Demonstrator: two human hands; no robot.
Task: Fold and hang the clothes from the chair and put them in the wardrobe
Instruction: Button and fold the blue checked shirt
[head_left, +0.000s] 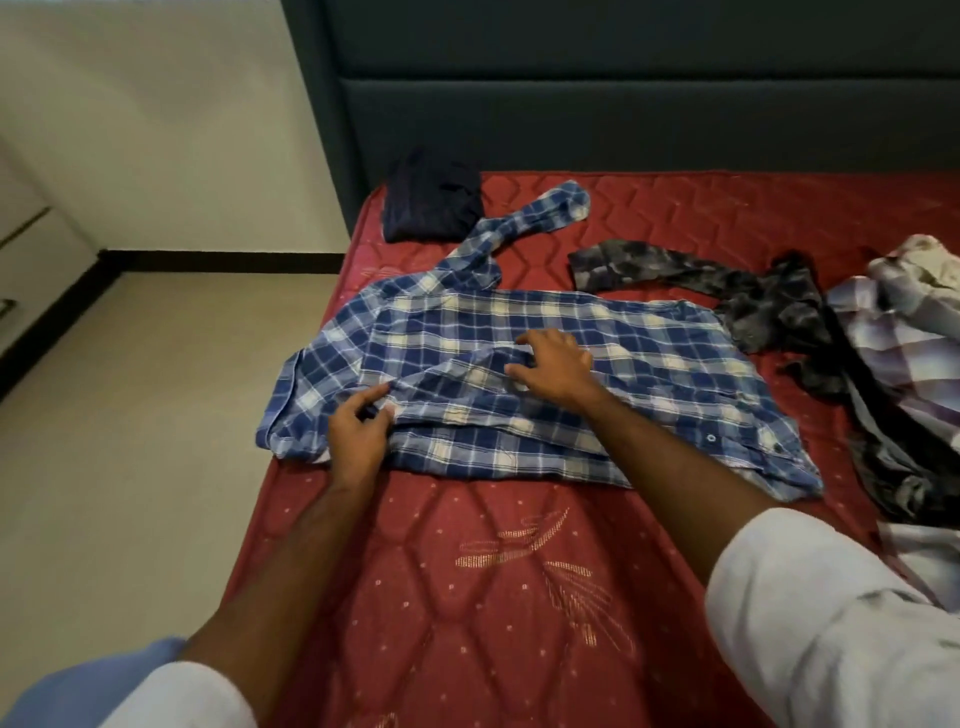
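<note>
Both hands, left (358, 434) and right (553, 366), pinched the blue shirt (649, 358), half folded; other clothes (779, 312) waited unfolded.

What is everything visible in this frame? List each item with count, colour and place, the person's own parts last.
plaid shirt: 1, blue and white, spread on the mattress, one sleeve folded across it, the other stretched toward the headboard
folded garment: 1, dark navy, far left corner of the mattress
dark garment: 1, grey-black mottled, right of the plaid shirt
pale checked garment: 1, lilac and white, right edge
mattress: 1, red quilted
headboard: 1, dark teal, behind the mattress
floor: beige, left
left hand: pinches the folded sleeve near the shoulder
right hand: fingers curled on the sleeve's cuff end
</note>
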